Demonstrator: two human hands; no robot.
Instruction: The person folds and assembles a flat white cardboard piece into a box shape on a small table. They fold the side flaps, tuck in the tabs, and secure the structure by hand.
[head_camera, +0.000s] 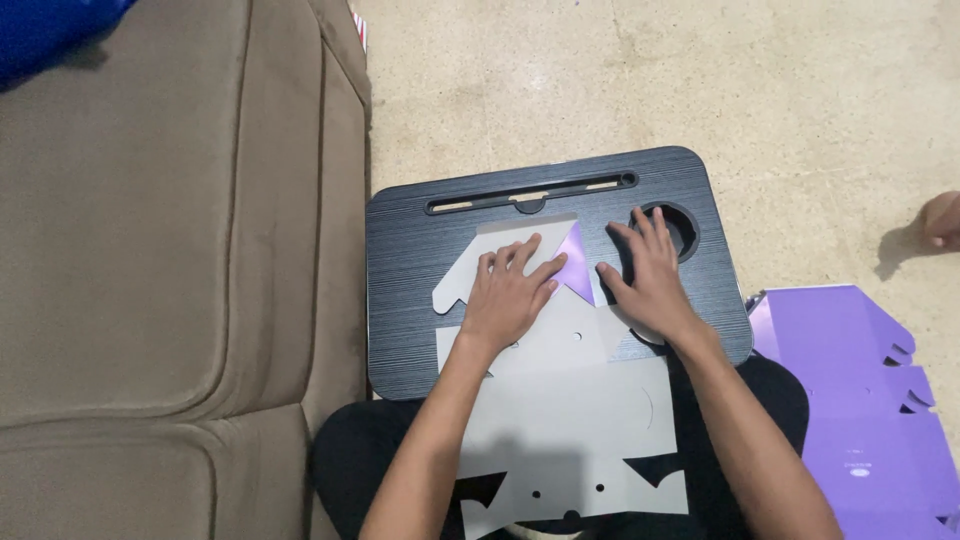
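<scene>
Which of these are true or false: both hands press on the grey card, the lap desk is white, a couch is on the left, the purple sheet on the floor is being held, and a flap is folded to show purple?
1. Both hands, the left hand and right hand, lie flat on the grey card. True.
2. The lap desk is white. False: it is black.
3. A couch is on the left. True.
4. The purple sheet on the floor is being held. False: no hand touches it.
5. A folded flap shows purple. True.

Matt grey card sheet, purple flap; black lap tray, ribbed grain; sofa, brown suede-like cloth.
</scene>
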